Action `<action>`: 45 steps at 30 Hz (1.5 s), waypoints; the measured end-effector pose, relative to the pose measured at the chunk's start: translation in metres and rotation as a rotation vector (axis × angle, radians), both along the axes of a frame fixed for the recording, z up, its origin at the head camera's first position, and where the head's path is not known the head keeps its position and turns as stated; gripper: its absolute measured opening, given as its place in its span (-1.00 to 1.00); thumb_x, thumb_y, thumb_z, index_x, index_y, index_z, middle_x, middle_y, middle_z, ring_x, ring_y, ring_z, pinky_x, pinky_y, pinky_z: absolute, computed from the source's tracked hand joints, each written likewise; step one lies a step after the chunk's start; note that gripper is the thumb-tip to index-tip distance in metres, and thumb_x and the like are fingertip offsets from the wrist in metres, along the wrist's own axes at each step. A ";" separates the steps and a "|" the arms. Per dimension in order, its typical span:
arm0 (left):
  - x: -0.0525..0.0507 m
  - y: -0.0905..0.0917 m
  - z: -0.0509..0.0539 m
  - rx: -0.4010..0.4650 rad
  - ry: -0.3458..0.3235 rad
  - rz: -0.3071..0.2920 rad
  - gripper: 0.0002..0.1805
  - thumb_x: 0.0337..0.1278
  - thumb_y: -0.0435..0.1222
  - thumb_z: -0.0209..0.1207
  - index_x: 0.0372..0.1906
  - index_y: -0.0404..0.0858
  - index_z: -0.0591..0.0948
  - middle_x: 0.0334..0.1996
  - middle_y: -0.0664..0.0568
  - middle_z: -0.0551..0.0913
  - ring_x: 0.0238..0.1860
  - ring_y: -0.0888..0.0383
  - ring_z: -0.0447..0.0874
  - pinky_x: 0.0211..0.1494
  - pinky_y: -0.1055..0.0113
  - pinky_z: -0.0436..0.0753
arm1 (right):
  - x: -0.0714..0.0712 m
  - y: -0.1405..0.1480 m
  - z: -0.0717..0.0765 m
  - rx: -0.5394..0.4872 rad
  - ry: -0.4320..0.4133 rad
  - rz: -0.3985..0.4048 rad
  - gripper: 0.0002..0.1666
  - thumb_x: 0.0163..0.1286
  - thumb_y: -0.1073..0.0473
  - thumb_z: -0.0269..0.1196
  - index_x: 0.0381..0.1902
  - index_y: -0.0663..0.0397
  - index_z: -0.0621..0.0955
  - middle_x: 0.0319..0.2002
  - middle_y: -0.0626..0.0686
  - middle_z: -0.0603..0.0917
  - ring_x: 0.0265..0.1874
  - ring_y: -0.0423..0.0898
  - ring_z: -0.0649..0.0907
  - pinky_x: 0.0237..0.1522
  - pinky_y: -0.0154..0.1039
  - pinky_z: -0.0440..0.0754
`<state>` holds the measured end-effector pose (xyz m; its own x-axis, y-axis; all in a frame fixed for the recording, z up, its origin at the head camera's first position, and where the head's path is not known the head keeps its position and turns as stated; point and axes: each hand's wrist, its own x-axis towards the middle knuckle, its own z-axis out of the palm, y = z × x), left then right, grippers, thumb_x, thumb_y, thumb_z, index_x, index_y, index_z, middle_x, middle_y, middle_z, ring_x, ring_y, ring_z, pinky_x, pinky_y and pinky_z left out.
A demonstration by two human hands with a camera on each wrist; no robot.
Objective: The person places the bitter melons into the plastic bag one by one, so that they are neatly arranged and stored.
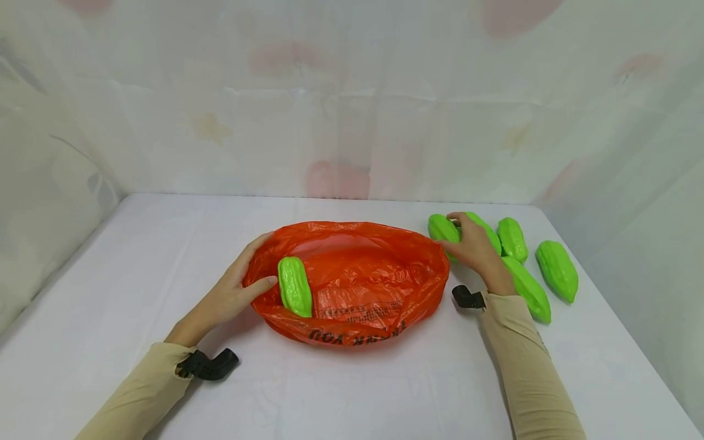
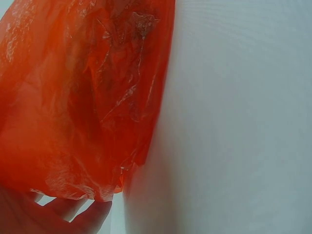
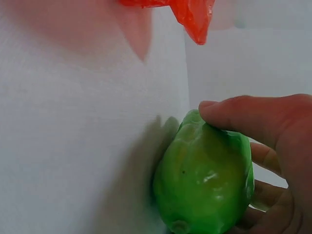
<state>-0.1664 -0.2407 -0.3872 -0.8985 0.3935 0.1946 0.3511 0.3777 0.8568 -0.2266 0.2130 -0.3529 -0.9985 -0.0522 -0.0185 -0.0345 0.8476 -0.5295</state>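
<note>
A red plastic bag (image 1: 363, 269) with dark lettering sits with its mouth wide in the middle of the table. Inside its left part one green papaya (image 1: 295, 287), glossy and lightly ridged, leans against the wall. My left hand (image 1: 233, 293) holds the bag's left rim, thumb over the inner side and fingers outside; the left wrist view shows fingertips against the red film (image 2: 73, 146). To the right of the bag, my right hand (image 1: 474, 245) grips another green papaya (image 3: 204, 180), thumb on one side and fingers round the other. That papaya touches the table surface.
Several more green papayas lie at the right: one partly behind the right hand (image 1: 486, 229), a short one (image 1: 513, 239), a long one beside the forearm (image 1: 528, 290) and one farthest right (image 1: 557, 269). A patterned sheet (image 1: 341, 122) hangs behind the white table (image 1: 352, 391).
</note>
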 end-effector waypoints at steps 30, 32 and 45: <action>0.001 0.001 0.003 -0.011 0.005 -0.001 -0.19 0.35 -0.32 0.13 0.58 0.02 0.03 0.53 -0.09 0.14 0.48 -0.19 0.16 0.41 -0.35 0.25 | 0.011 -0.004 0.029 -0.105 0.086 0.035 -0.22 0.33 0.06 0.30 0.41 0.20 0.31 0.36 0.35 0.42 0.18 0.32 0.53 0.11 0.18 0.60; 0.001 0.001 0.003 -0.009 0.006 -0.003 -0.19 0.35 -0.33 0.13 0.58 0.02 0.03 0.53 -0.10 0.14 0.48 -0.19 0.16 0.41 -0.35 0.25 | 0.012 -0.005 0.031 -0.109 0.086 0.031 -0.22 0.33 0.06 0.30 0.41 0.20 0.31 0.35 0.36 0.42 0.16 0.31 0.53 0.07 0.17 0.62; 0.001 0.001 0.003 -0.015 -0.001 0.003 -0.18 0.35 -0.31 0.14 0.58 0.03 0.02 0.54 -0.09 0.11 0.51 -0.21 0.11 0.41 -0.37 0.23 | 0.020 -0.010 0.045 -0.094 0.115 0.029 -0.23 0.33 0.06 0.31 0.40 0.19 0.32 0.34 0.33 0.44 0.10 0.30 0.59 -0.04 0.07 0.64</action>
